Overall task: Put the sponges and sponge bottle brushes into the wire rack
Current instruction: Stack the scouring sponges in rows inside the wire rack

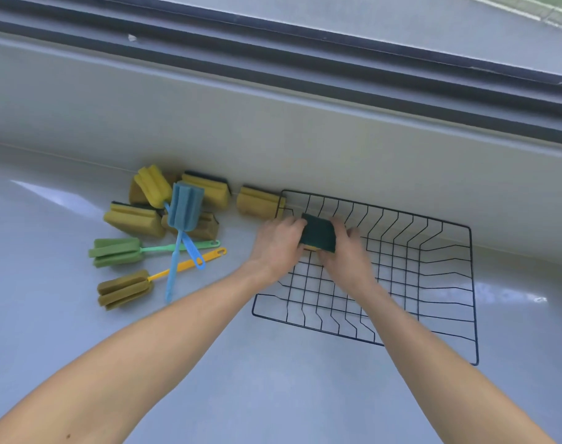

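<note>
Two bare forearms reach in; the left hand (278,243) and right hand (347,251) grip a green-topped sponge (318,235) from either side, fingers curled, over the wire rack's (433,283) far-left corner. Other sponges (259,203) and bottle brushes (183,213) lie left along the counter's (273,395) back edge.

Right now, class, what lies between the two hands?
A sponge, dark green scourer side up, sits between the left hand and right hand, both gripping it over the rack. The head view shows this.
</note>
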